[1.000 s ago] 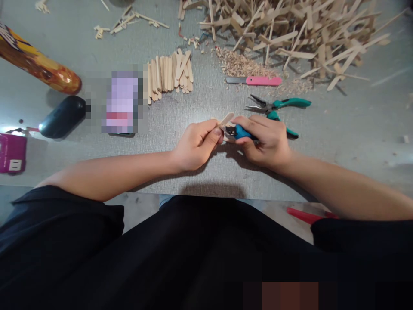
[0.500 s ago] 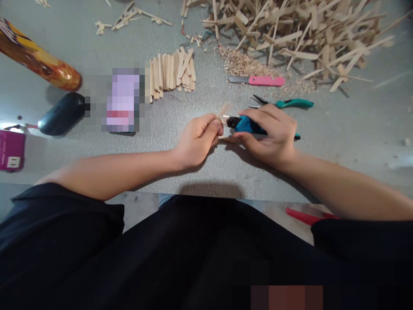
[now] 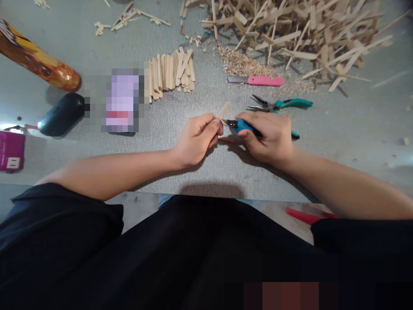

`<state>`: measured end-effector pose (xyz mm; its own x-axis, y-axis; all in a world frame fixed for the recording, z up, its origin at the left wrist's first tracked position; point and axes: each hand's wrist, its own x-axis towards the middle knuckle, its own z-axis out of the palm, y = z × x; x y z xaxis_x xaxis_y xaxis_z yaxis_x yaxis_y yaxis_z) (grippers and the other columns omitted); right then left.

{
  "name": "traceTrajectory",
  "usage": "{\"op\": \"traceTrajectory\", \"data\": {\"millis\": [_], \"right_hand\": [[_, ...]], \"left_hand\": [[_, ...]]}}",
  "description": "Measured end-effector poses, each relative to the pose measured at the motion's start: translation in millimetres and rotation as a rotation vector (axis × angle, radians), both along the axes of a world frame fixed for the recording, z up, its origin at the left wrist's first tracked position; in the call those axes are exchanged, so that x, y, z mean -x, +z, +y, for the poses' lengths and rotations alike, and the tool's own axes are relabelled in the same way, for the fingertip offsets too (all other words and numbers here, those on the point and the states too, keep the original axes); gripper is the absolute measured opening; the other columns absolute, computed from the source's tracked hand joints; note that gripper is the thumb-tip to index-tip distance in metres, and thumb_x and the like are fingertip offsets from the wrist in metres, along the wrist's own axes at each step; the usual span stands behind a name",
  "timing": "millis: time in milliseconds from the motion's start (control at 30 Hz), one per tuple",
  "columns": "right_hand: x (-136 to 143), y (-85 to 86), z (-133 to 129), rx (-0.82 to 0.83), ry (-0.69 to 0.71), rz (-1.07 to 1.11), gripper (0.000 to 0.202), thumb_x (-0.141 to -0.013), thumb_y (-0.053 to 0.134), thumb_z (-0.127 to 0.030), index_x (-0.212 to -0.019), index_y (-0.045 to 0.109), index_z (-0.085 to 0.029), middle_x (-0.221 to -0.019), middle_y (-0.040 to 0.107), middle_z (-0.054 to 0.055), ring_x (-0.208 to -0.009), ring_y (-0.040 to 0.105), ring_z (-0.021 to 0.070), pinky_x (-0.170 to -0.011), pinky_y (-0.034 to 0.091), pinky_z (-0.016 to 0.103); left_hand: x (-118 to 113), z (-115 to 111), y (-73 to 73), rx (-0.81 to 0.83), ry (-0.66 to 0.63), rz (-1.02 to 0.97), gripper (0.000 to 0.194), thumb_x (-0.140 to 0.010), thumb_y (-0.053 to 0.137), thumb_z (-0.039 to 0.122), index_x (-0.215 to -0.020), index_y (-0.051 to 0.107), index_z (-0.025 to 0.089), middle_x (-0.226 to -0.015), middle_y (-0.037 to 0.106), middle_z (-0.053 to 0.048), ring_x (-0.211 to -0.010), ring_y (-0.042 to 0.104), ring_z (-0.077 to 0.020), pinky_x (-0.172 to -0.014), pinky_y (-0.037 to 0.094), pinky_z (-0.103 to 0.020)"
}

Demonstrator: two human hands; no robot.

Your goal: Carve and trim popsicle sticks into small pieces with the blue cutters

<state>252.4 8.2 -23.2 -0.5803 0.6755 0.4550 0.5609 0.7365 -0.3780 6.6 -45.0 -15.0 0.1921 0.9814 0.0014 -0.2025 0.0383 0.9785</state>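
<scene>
Pinched in my left hand are thin wooden pieces, one stick pointing up and away from me. My right hand is wrapped round a blue-handled cutting tool, whose dark metal head meets the wood at my left fingertips. Teal-handled pliers lie with open jaws just beyond my right hand, which partly covers them. Farther off is a pink-handled knife, beside a heap of wood shavings. A row of flat wooden sticks lies beyond my left hand.
A big pile of loose sticks fills the back right. On the left are a pixelated phone, a dark rounded case, an orange-brown tube and a purple box. Stick scraps lie at the back.
The fingers of my right hand have closed in on the blue handle, and the tool's head looks narrower. More of the pliers' jaws now shows. My left hand has stayed nearly still.
</scene>
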Motion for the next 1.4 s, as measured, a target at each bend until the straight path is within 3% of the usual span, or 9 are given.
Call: {"op": "traceTrajectory", "data": {"millis": [300, 567, 733, 1000, 1400], "right_hand": [[-0.5, 1.7, -1.2, 0.025, -0.001, -0.001, 0.078, -0.123, 0.036, -0.082, -0.122, 0.087, -0.023, -0.085, 0.077, 0.008, -0.078, 0.071, 0.0274, -0.074, 0.045, 0.042], [0.4, 6.6, -2.5, 0.051, -0.023, -0.046, 0.081, -0.122, 0.032, -0.084, -0.121, 0.087, -0.023, -0.085, 0.077, 0.009, -0.078, 0.070, 0.0273, -0.074, 0.044, 0.043], [1.2, 5.5, -2.1, 0.033, -0.016, 0.001, 0.076, -0.123, 0.035, -0.081, -0.117, 0.086, -0.024, -0.084, 0.076, 0.008, -0.077, 0.070, 0.0267, -0.074, 0.045, 0.042], [0.6, 2.5, -1.0, 0.048, -0.016, 0.029, 0.073, -0.122, 0.037, -0.081, -0.117, 0.084, -0.026, -0.086, 0.078, 0.008, -0.080, 0.072, 0.0284, -0.075, 0.047, 0.042], [2.3, 5.5, -1.6, 0.043, 0.004, 0.054, 0.071, -0.123, 0.039, -0.079, -0.115, 0.085, -0.025, -0.080, 0.072, 0.006, -0.072, 0.067, 0.0254, -0.070, 0.042, 0.042]], "left_hand": [[2.4, -1.6, 2.1, 0.036, -0.028, 0.043, 0.048, -0.119, 0.071, 0.061, -0.091, 0.070, 0.022, -0.056, 0.061, 0.003, -0.049, 0.057, -0.0122, -0.050, 0.044, -0.025], [1.9, -1.7, -0.2, 0.018, -0.054, 0.011, 0.049, -0.117, 0.074, 0.066, -0.096, 0.070, 0.022, -0.061, 0.070, 0.002, -0.043, 0.052, -0.0090, -0.044, 0.039, -0.024], [1.2, -2.4, 0.7, -0.028, -0.044, 0.018, 0.049, -0.116, 0.074, 0.067, -0.099, 0.071, 0.021, -0.067, 0.075, 0.001, -0.045, 0.057, -0.0094, -0.046, 0.044, -0.025], [-0.3, -3.2, 2.7, -0.033, 0.003, 0.102, 0.043, -0.120, 0.071, 0.061, -0.101, 0.071, 0.022, -0.075, 0.082, -0.002, -0.044, 0.057, -0.0089, -0.046, 0.045, -0.025], [5.4, -4.6, -0.9, -0.194, 0.037, 0.258, 0.047, -0.123, 0.063, 0.063, -0.105, 0.075, 0.021, -0.085, 0.086, -0.006, -0.056, 0.066, -0.0114, -0.054, 0.049, -0.026]]}}
